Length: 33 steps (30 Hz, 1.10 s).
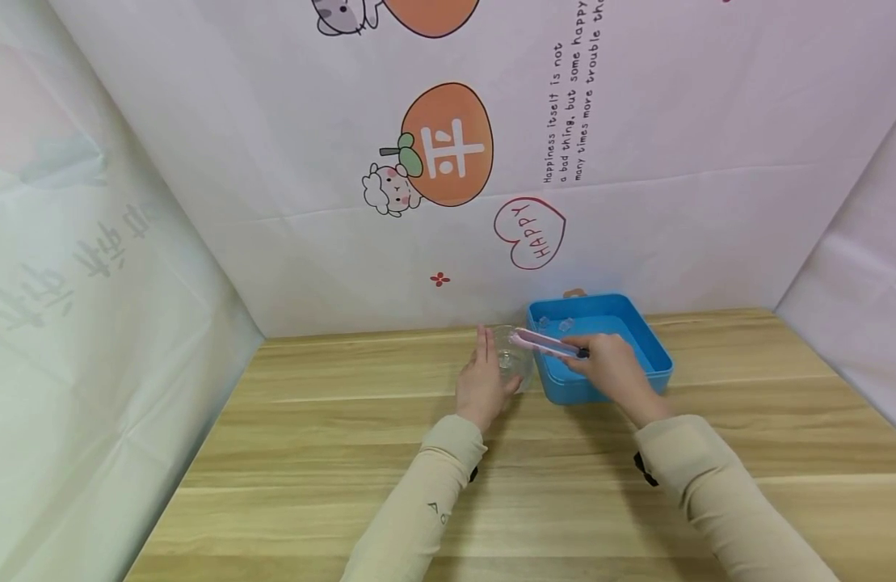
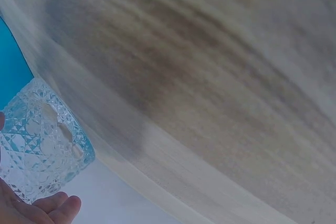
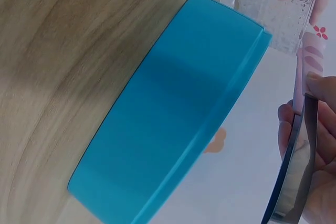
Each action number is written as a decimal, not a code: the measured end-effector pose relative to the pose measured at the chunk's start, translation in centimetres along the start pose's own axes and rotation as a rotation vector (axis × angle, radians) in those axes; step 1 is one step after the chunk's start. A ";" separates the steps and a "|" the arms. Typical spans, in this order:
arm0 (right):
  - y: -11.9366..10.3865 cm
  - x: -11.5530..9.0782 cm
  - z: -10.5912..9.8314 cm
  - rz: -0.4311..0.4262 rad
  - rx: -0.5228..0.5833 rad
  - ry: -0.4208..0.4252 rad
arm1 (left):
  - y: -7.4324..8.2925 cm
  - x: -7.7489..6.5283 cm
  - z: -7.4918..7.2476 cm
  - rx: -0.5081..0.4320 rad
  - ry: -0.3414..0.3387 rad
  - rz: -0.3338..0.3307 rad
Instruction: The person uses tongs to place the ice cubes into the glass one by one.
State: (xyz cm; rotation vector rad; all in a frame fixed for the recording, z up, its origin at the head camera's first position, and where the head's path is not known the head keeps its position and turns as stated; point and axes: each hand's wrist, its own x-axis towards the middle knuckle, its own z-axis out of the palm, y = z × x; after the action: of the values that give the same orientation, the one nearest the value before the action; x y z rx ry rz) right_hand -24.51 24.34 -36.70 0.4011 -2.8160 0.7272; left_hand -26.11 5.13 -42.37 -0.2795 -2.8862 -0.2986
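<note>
My left hand (image 1: 484,384) grips a clear patterned glass cup (image 1: 507,368), fingers along its far left side and thumb at the near side. The cup's cut diamond pattern shows in the left wrist view, with my fingertips at its edge. My right hand (image 1: 611,364) holds pink tongs (image 1: 553,346) between thumb and fingers, the tips over the cup's mouth. In the right wrist view, the dark, bent end of the tongs (image 3: 289,198) lies along the palm. A blue square box (image 1: 578,392) stands directly right of the cup. Inside it, small clear pieces (image 1: 566,324) lie near the back left corner.
The wooden table (image 1: 331,453) reaches back to a white printed cloth (image 1: 331,242) that hangs behind the box and cup. More pale cloth hangs at the left and right sides. Both my forearms, in cream sleeves (image 1: 418,501), cross the table's front part.
</note>
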 end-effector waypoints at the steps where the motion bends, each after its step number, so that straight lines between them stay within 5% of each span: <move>1: 0.0 0.0 0.1 0.001 -0.002 -0.003 | 0.0 0.0 0.0 0.000 0.000 0.000; 33: 0.1 0.0 0.2 0.001 0.001 -0.022 | 0.2 0.4 -0.1 -0.015 -0.029 0.011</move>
State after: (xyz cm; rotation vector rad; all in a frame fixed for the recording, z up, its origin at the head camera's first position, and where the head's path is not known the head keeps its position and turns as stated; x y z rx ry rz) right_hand -24.56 24.36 -36.90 0.4109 -2.8369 0.7283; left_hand -26.39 5.40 -42.20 -0.3050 -2.9108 -0.3171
